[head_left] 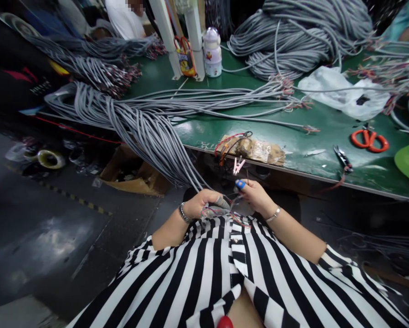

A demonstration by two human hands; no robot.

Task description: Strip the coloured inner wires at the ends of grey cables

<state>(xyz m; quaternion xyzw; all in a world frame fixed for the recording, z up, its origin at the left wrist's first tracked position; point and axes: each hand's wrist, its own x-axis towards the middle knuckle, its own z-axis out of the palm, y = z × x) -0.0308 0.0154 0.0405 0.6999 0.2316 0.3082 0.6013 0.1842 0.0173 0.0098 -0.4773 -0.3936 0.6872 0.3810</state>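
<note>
My left hand [204, 203] is closed in front of my striped shirt, around the end of a grey cable [194, 178] that comes down from the bundle on the bench. Its fingertips look wrapped in greyish covers. Thin coloured wires [240, 220] fan out from the cable end below and beside these fingers. Opposite, my right hand [255, 197] has blue tape round a fingertip and pinches thin wire strands close to the cable end. The exact strands between its fingers are too small to make out. A pink clothespin [238, 166] sits at the bench edge just above it.
Grey cables [150, 132] drape over the front edge of the green bench [197, 132]. On it lie a taped cardboard piece [255, 150], red-handled scissors [369, 139], cutters [343, 158], a plastic bag [341, 91] and a bottle [212, 52]. A cardboard box [132, 182] stands below.
</note>
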